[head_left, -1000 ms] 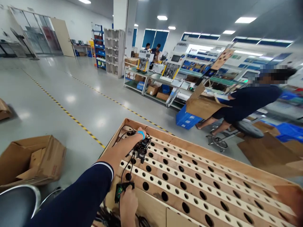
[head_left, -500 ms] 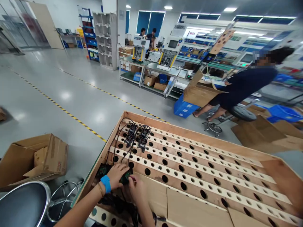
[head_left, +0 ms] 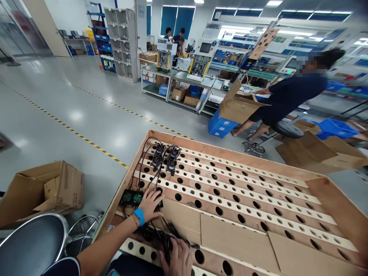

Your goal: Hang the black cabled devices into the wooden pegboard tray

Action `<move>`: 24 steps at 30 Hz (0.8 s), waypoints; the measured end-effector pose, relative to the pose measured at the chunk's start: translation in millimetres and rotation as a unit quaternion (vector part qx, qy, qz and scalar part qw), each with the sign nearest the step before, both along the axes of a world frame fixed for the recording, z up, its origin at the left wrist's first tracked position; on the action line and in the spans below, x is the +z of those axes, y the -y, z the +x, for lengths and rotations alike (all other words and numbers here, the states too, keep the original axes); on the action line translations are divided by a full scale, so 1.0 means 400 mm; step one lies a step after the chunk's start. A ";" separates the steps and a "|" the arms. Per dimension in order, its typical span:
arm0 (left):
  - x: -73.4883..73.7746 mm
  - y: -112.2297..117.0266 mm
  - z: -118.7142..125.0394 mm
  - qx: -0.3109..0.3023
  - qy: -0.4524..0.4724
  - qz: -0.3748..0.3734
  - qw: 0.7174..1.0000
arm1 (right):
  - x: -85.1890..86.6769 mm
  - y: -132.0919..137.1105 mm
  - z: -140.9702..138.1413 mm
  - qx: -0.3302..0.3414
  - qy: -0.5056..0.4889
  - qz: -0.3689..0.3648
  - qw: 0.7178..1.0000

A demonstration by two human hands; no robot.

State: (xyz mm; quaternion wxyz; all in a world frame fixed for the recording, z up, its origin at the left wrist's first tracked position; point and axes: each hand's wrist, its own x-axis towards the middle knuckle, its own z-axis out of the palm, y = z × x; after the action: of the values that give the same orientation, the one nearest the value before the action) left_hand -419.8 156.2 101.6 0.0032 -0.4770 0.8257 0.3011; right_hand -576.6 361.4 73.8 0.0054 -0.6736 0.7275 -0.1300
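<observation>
My left hand (head_left: 148, 207), with a blue band on the wrist, lies with fingers spread over the right end of a row of green circuit boards (head_left: 137, 197) in black housings. It partly covers the last board. Lower down, my right hand (head_left: 179, 258) is at a bundle of black cables (head_left: 165, 238), thumb apart from the bent fingers; no firm grip shows. Dark cords run from the boards up to several small black motor-like units (head_left: 171, 164) standing on the perforated wooden strips.
A shallow wooden box (head_left: 230, 155) with rows of holes surrounds the work. Cardboard sheets (head_left: 230, 239) cover part of it. To the left are a round stool (head_left: 31, 245) and a cardboard box (head_left: 69, 188). A person in dark clothes (head_left: 296, 92) is at the far right.
My right hand has left the board beside my left hand and moved down to the cables. My left hand has shifted slightly right, exposing more boards. The camera view has shifted a little.
</observation>
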 end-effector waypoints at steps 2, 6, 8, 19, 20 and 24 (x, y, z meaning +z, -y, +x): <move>-0.016 0.002 0.001 -0.002 -0.005 -0.015 1.000 | 0.013 0.037 0.032 0.098 0.018 -0.031 0.995; -0.037 0.011 0.006 -0.010 -0.015 -0.027 0.999 | 0.006 0.132 0.127 0.199 -0.006 -0.072 0.977; -0.044 0.015 0.006 -0.019 -0.012 -0.032 0.999 | -0.020 0.168 0.160 0.209 -0.010 -0.109 0.972; -0.067 0.009 0.015 -0.057 -0.003 -0.080 0.995 | -0.025 0.179 0.219 0.283 0.079 -0.104 0.950; -0.069 0.008 0.018 -0.060 -0.007 -0.082 0.995 | -0.013 0.170 0.189 0.289 0.080 -0.097 0.949; -0.089 -0.002 0.026 -0.053 -0.023 -0.106 0.993 | -0.002 0.092 0.012 0.214 0.061 -0.120 0.968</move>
State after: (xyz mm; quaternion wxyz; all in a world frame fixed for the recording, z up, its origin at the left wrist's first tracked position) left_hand -409.4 156.9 66.0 -0.0502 -0.4232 0.8769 0.2224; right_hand -571.6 324.8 73.0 -0.0033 -0.7999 0.5440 -0.2535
